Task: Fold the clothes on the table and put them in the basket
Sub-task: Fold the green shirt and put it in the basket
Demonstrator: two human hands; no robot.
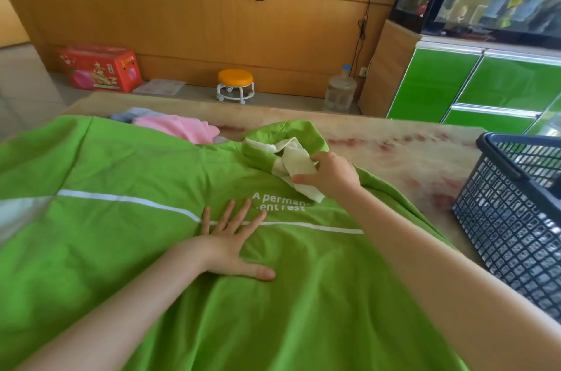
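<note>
Marble-pattern table [409,158] filled most of the view, with tiled floor and a wood-panel wall behind. Green shirt [121,249] lay spread over the near half, 6 to 9 o'clock, white stripe and white lettering facing up. Left hand [230,246] pressed flat on it just below centre, fingers straight and spread, thumb out toward 3 o'clock. Right hand [331,173] sat at 1 o'clock of the left, thumb and fingers pinching the green shirt by its bunched cream collar [294,158]. Dark mesh basket [501,218] stood on the table at 3 o'clock, just beside the shirt's right edge. Pink garment [176,124] and grey garment [130,115] lay heaped at 11 o'clock, against the shirt's far edge. Farther out, on the floor: red box [100,68] at 10, orange stool [235,79] at 12, water bottle [341,91] at 1.
</note>
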